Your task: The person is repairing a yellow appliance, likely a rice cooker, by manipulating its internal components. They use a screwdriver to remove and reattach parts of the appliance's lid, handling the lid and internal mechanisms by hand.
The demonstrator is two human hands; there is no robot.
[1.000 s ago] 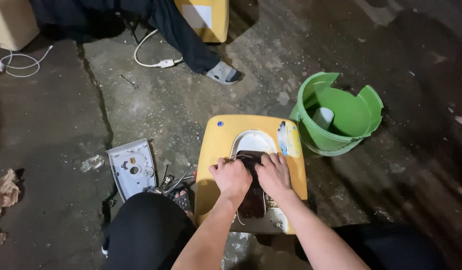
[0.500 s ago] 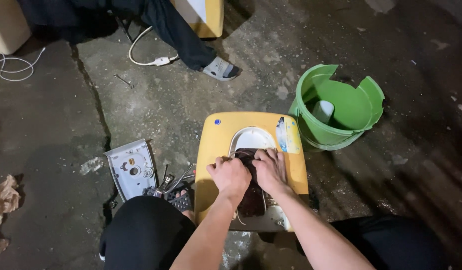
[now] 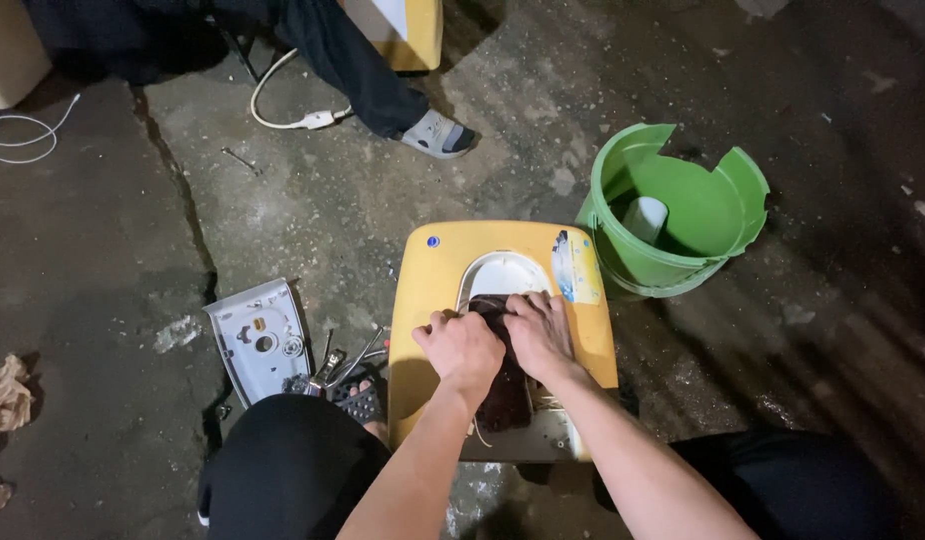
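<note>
At the far left edge of the frame, a crumpled brown rag (image 3: 3, 405) lies on the cracked concrete floor (image 3: 103, 250), with a loop of white cord (image 3: 23, 135) above it in the upper left. Left of centre, a grey-white cover plate (image 3: 258, 337) rests flat, a scatter of small metal tools (image 3: 348, 360) just beside its right edge. A white cable with a plug (image 3: 293, 118) runs near another person's sandalled foot (image 3: 438, 135) at upper centre. In the lower centre, a yellow appliance housing (image 3: 433, 290) lies on the floor with a white oval opening (image 3: 503, 275). The left hand (image 3: 465, 350) is curled into a closed grip on the dark part (image 3: 505, 385) set in that opening; the right hand (image 3: 539, 335) presses on the same part, fingers bent over its top edge. At the right, a broken green bucket (image 3: 683, 215) stands touching the housing's upper right corner, a white cylinder (image 3: 645, 217) inside it.
</note>
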